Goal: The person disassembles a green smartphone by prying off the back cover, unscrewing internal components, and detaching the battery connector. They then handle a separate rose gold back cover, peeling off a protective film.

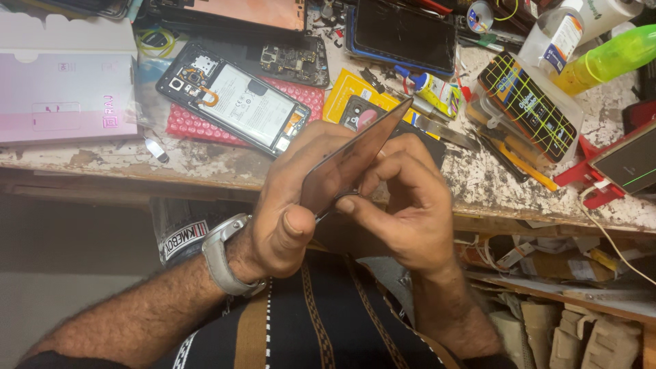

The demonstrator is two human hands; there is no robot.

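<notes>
At centre frame I hold a thin dark phone panel [352, 160] edge-on between both hands: my left hand [290, 205] grips its lower part, thumb pressed against it, and my right hand [403, 201] pinches its near edge with fingertips. In the upper left of the frame, an opened phone [232, 99] lies on a red mat [301, 92] on the worn surface [478, 181].

Opened phone [236, 102] on red mat [205, 126], pink box [65, 92] left, green bottle [608, 60] right
</notes>
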